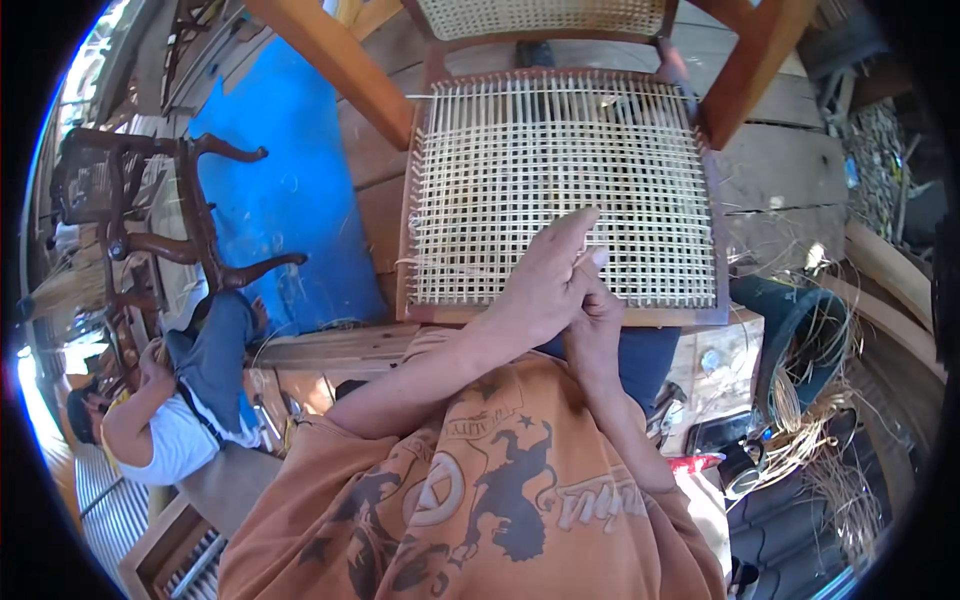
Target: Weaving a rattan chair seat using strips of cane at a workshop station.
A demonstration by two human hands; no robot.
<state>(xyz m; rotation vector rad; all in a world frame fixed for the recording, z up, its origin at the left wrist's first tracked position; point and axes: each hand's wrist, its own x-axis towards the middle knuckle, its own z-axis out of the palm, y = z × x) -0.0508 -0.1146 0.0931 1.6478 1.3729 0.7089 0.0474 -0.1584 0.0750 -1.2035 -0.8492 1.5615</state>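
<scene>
A wooden chair frame (404, 240) stands before me, its seat covered by a pale woven cane mesh (480, 190). The weave is close over most of the seat; near the far rail mainly lengthwise strands show. Over the near middle of the mesh my two hands meet. My left hand (540, 280) is closed, with its forefinger pointing forward. Against it, just to the right, my right hand (598, 308) has its fingers bent in a pinch. Whatever lies between the fingers is too small or hidden to make out.
A caned backrest (540, 18) is beyond the seat, between orange-brown wooden arms (345, 70). A blue sheet (285, 180) lies at left, near a dark carved chair (190, 200) and a seated person (165, 430). Loose cane strands (800, 430) and a dark container (775, 310) are at right.
</scene>
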